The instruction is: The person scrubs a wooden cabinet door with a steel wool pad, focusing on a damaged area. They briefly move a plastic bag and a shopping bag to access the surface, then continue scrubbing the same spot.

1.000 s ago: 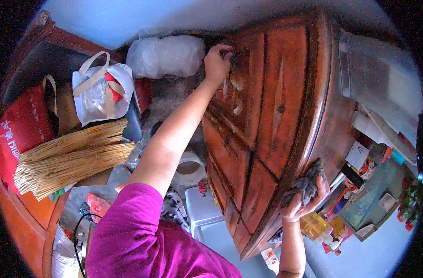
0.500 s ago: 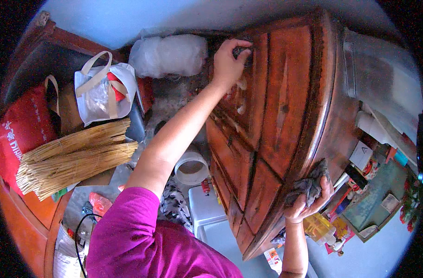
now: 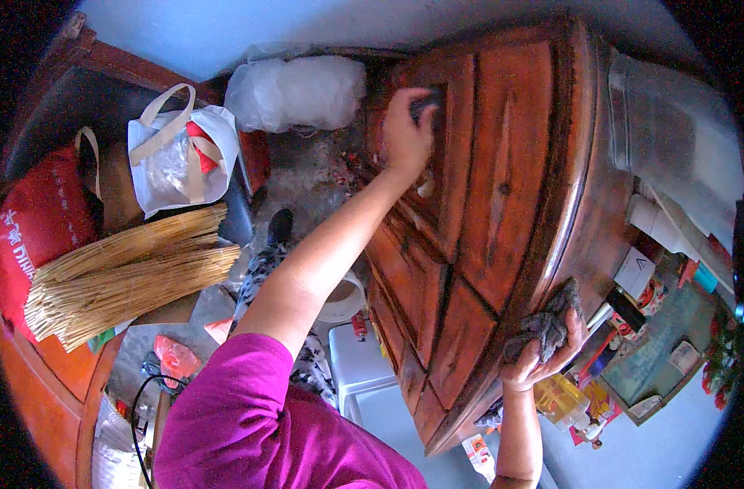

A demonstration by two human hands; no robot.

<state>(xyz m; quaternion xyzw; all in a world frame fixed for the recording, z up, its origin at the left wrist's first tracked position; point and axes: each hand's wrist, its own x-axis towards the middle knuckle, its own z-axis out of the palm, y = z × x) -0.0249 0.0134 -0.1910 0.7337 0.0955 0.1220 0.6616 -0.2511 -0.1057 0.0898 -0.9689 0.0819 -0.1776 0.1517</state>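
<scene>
A reddish-brown wooden cabinet [image 3: 502,187] with carved panels fills the middle and right of the view. My left hand [image 3: 406,138] reaches out to its far panel, fingers curled round a small dark wiping pad [image 3: 422,104] whose exact kind is hard to make out. The pad is against or very near the panel. Down at the right, my right hand [image 3: 543,350] grips a crumpled dark grey rag [image 3: 547,330] at the cabinet's edge. The fingers bend round the rag, partly covered by it.
Left stand a white tote bag [image 3: 176,155], a red bag [image 3: 42,228] and bundled straw-coloured sticks [image 3: 132,273]. A plastic-wrapped roll [image 3: 299,94] lies at the back. Below my left arm are a white bucket [image 3: 345,300] and a pale box [image 3: 360,359]. Bottles and a tray [image 3: 657,359] crowd the right.
My left hand has moved a little nearer along the panel with the dark pad. A patterned trouser leg and dark shoe now show beside my left arm. My right hand stays on the rag.
</scene>
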